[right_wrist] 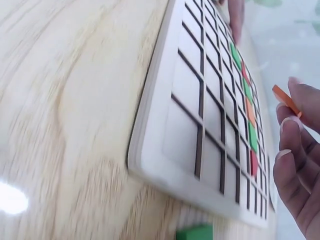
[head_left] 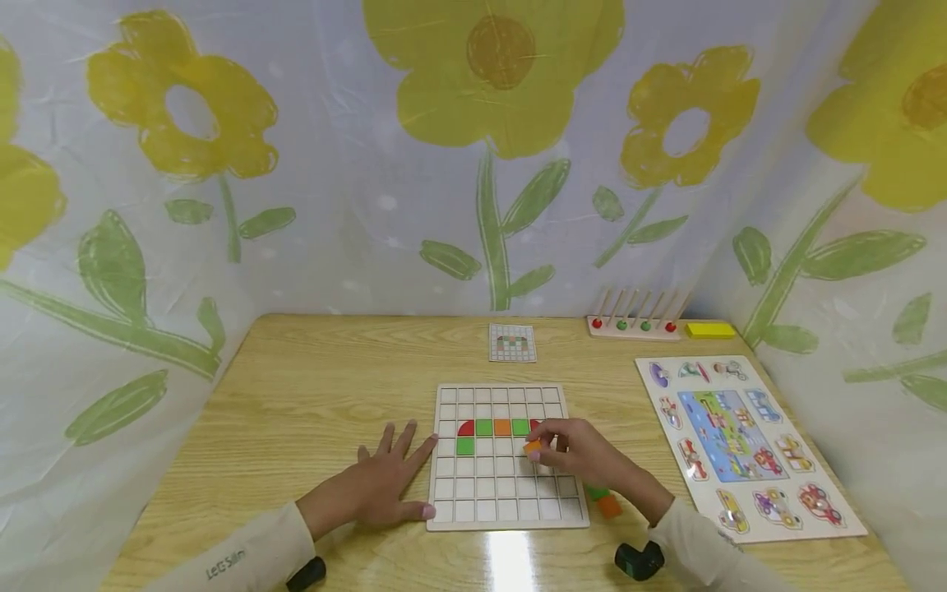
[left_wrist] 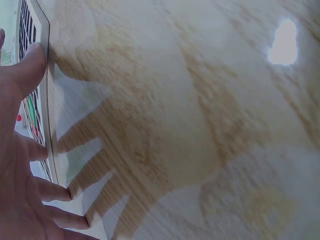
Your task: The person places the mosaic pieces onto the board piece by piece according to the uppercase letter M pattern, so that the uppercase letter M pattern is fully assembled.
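A white grid board (head_left: 497, 487) lies on the wooden table, with a row of red, green and orange tiles set in it. One more green tile (head_left: 464, 446) sits below the row's left end. My right hand (head_left: 575, 450) pinches an orange tile (right_wrist: 287, 100) between thumb and fingers, above the right part of the grid. My left hand (head_left: 385, 485) rests with fingers spread on the table at the board's left edge, its thumb touching the frame. Seen from the left wrist, the thumb (left_wrist: 33, 67) lies against the board's side.
Loose orange (head_left: 610, 506) and green tiles lie right of the board, partly under the right forearm. A small pattern card (head_left: 512, 343) lies behind the board. At right are a picture puzzle (head_left: 747, 444), a pegged bead stand (head_left: 632, 327) and a yellow block (head_left: 710, 330).
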`<state>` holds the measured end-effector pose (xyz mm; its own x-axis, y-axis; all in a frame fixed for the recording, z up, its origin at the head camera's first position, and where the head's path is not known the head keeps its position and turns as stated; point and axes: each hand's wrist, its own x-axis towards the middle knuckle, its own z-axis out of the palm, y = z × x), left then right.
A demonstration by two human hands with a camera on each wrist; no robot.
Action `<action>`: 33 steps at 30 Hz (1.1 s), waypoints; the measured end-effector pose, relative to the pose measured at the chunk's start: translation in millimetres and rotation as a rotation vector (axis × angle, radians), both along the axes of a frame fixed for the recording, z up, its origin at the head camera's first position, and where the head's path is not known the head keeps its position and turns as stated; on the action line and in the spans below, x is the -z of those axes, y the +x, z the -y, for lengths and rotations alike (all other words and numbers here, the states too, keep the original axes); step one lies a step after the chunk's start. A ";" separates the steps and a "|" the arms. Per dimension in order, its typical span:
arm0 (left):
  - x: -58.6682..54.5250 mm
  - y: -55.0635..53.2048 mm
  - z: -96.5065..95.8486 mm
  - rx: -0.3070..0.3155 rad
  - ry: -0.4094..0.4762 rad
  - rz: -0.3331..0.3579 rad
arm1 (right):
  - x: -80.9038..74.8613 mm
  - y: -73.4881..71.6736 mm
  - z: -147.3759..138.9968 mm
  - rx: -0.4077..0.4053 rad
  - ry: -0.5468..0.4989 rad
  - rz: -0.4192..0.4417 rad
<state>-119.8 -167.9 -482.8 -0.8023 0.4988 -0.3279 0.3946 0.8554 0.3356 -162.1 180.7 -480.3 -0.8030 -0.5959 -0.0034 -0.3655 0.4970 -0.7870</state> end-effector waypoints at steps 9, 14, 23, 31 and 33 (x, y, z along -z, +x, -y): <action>0.1 0.0 1.4 -0.003 -0.004 0.002 | 4.4 0.3 24.3 -0.059 -0.037 -0.005; 1.4 -0.7 0.9 0.001 0.000 -0.004 | 4.5 3.0 32.9 -0.055 -0.025 0.050; 1.9 -0.9 0.2 0.002 0.000 -0.001 | 8.8 2.6 43.4 -0.044 -0.010 0.066; 1.8 -0.4 0.2 -0.003 0.007 -0.002 | 10.4 4.2 53.1 -0.056 -0.035 0.067; 2.3 -0.4 0.2 -0.004 0.006 -0.002 | 9.7 5.0 55.6 -0.048 -0.033 0.081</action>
<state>-120.3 -168.1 -485.1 -0.8047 0.4979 -0.3233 0.3922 0.8547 0.3402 -157.0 125.2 -490.0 -0.7714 -0.6347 -0.0471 -0.3225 0.4536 -0.8308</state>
